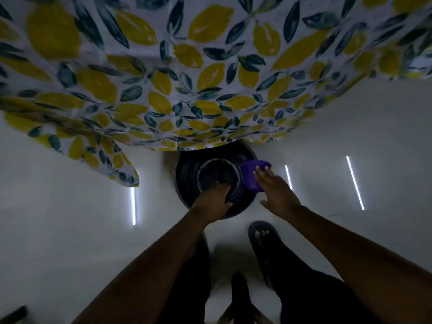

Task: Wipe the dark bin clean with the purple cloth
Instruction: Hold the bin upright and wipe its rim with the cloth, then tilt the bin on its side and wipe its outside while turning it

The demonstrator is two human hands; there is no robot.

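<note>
The dark round bin [187, 174] stands on the pale floor, its far side tucked under a hanging tablecloth. I look straight down into its open top. My left hand [216, 199] grips the near rim, fingers curled inside. The purple cloth [251, 175] lies against the bin's right rim and outer side. My right hand [275, 189] presses flat on the cloth with fingers spread.
A lemon-and-leaf patterned tablecloth [187, 78] hangs over the upper half of the view, one corner drooping at the left [121, 164]. My sandalled foot [263, 237] stands just behind the bin. The glossy floor [70, 218] shows bright light streaks.
</note>
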